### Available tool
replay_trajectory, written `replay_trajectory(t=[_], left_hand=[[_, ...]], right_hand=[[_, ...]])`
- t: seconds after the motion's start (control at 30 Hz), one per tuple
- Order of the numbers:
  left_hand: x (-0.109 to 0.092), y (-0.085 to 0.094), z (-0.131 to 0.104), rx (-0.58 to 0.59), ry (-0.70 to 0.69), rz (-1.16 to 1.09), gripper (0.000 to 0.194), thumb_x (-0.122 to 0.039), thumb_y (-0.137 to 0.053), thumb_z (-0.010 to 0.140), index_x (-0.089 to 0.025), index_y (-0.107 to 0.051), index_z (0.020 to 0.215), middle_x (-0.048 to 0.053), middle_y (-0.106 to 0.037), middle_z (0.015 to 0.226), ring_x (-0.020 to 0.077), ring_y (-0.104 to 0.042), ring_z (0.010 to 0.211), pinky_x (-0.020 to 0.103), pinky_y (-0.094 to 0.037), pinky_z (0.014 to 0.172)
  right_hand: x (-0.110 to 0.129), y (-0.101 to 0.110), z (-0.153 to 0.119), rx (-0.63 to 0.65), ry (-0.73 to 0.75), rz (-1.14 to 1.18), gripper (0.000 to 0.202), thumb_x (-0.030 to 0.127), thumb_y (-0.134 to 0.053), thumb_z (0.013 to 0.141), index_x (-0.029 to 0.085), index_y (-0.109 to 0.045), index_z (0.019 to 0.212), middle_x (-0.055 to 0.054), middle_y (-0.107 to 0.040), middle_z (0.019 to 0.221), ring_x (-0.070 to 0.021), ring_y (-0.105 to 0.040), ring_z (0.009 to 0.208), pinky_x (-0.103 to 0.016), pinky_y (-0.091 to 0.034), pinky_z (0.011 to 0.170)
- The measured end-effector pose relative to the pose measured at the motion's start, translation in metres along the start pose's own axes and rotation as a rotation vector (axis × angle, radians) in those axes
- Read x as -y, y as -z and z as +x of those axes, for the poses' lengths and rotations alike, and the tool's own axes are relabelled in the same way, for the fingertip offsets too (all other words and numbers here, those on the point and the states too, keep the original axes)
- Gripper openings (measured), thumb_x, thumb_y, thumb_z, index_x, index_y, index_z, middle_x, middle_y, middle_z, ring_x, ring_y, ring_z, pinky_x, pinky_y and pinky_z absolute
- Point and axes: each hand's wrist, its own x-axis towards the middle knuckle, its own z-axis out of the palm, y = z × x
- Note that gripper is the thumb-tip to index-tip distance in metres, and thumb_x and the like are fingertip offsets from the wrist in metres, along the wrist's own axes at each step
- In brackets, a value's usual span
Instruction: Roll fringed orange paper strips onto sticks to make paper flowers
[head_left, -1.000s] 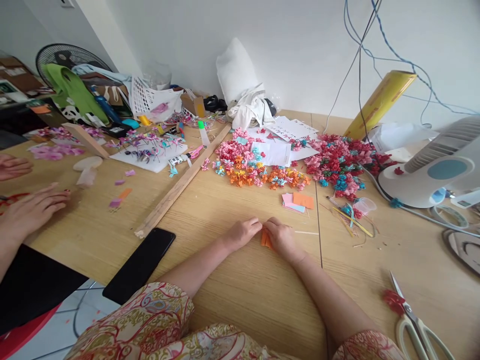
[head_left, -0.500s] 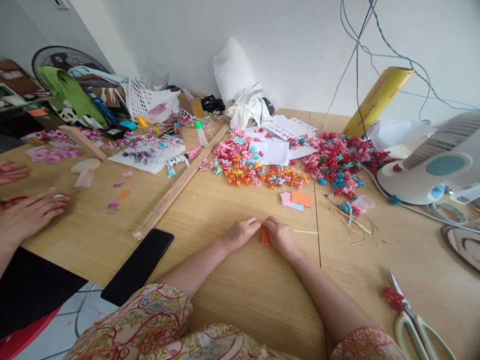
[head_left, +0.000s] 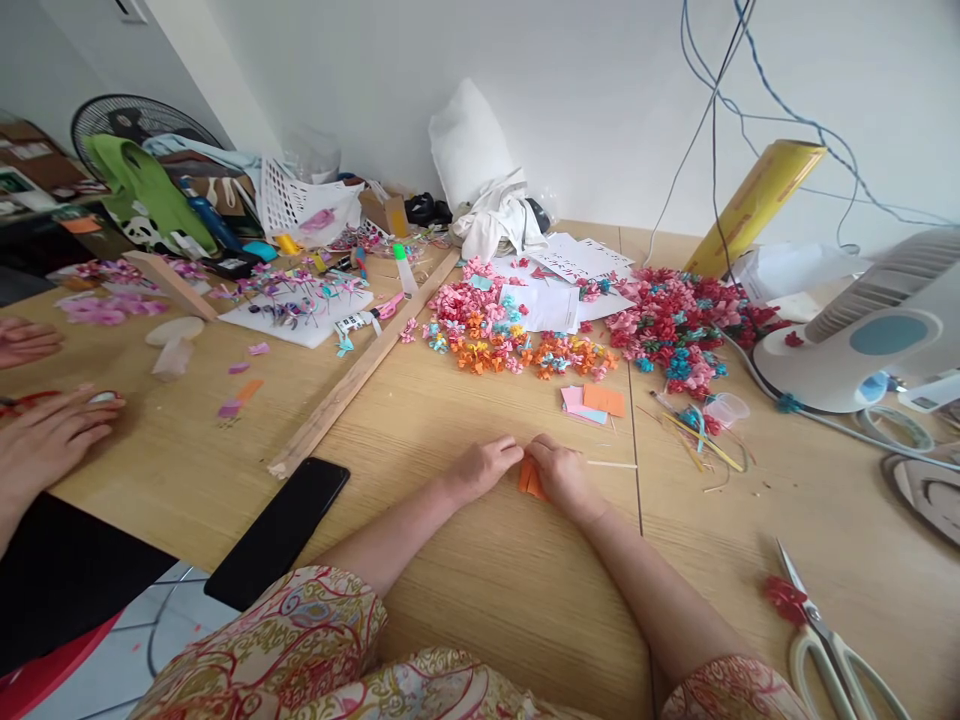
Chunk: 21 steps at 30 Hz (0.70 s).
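Note:
My right hand point(head_left: 564, 478) is closed around an orange paper piece point(head_left: 531, 479) with slits, which hangs below the fingers. A thin pale stick point(head_left: 611, 464) sticks out to the right from under that hand. My left hand point(head_left: 486, 467) is pinched at the top left of the orange paper, fingertips nearly touching those of the other hand; what lies between them is too small to make out. Behind the hands lie flat pink, blue and orange paper pieces point(head_left: 602, 401). Farther back is a pile of orange and pink paper flowers point(head_left: 487, 330).
A black phone point(head_left: 277, 532) and a wooden bar point(head_left: 367, 360) lie to the left. Scissors point(head_left: 823, 628) rest at the lower right, near a white fan point(head_left: 847, 340). Another person's hands point(head_left: 56, 440) are at the far left. A yellow roll point(head_left: 757, 205) leans behind.
The orange paper has tilted slightly under my right hand. My hands stay almost in place. The other person's near hand has shifted a little to the left.

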Motion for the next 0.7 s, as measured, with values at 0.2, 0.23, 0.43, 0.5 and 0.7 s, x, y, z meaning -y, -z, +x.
replay_trajectory(t=[0.2, 0.23, 0.43, 0.5, 0.7], left_hand=[[0.002, -0.003, 0.0, -0.001, 0.0, -0.002, 0.023, -0.023, -0.032, 0.089, -0.017, -0.053, 0.083, 0.0, -0.048, 0.073, 0.0076, -0.048, 0.06, 0.017, -0.038, 0.054], [0.002, -0.003, 0.0, -0.005, 0.006, 0.002, 0.023, -0.023, -0.032, 0.089, -0.017, -0.053, 0.083, -0.001, -0.048, 0.073, 0.0077, -0.048, 0.06, 0.017, -0.037, 0.053], [0.004, -0.004, 0.002, -0.065, 0.054, -0.003, 0.023, -0.03, -0.034, 0.088, -0.018, -0.053, 0.083, 0.0, -0.05, 0.075, 0.009, -0.051, 0.064, 0.018, -0.04, 0.056], [0.003, -0.002, 0.003, -0.085, 0.071, -0.031, 0.019, -0.031, -0.038, 0.087, -0.018, -0.053, 0.087, 0.001, -0.051, 0.078, 0.0103, -0.053, 0.069, 0.019, -0.042, 0.06], [-0.002, 0.008, 0.009, -0.122, 0.095, -0.137, 0.031, -0.031, -0.053, 0.078, -0.021, -0.047, 0.107, 0.005, -0.05, 0.101, 0.0167, -0.05, 0.094, 0.028, -0.045, 0.079]], right_hand=[[-0.001, -0.002, 0.0, -0.002, 0.01, 0.002, 0.022, 0.024, -0.032, 0.089, 0.021, -0.054, 0.092, -0.004, -0.057, 0.089, -0.0109, -0.056, 0.069, -0.02, -0.034, 0.058], [-0.001, -0.002, 0.001, -0.012, 0.018, 0.01, 0.022, 0.024, -0.032, 0.089, 0.021, -0.054, 0.093, -0.003, -0.056, 0.09, -0.0108, -0.056, 0.07, -0.02, -0.035, 0.058], [-0.013, -0.001, 0.004, -0.031, 0.013, 0.062, 0.021, 0.025, -0.036, 0.088, 0.018, -0.055, 0.086, -0.004, -0.054, 0.089, -0.0105, -0.054, 0.074, -0.019, -0.036, 0.064], [-0.017, 0.0, 0.005, -0.024, 0.007, 0.07, 0.02, 0.024, -0.037, 0.087, 0.018, -0.056, 0.085, -0.004, -0.053, 0.088, -0.0105, -0.053, 0.074, -0.02, -0.036, 0.065], [-0.023, 0.002, 0.004, -0.037, 0.004, 0.093, 0.016, 0.022, -0.04, 0.085, 0.018, -0.055, 0.085, -0.003, -0.053, 0.087, -0.011, -0.052, 0.074, -0.02, -0.036, 0.065]])
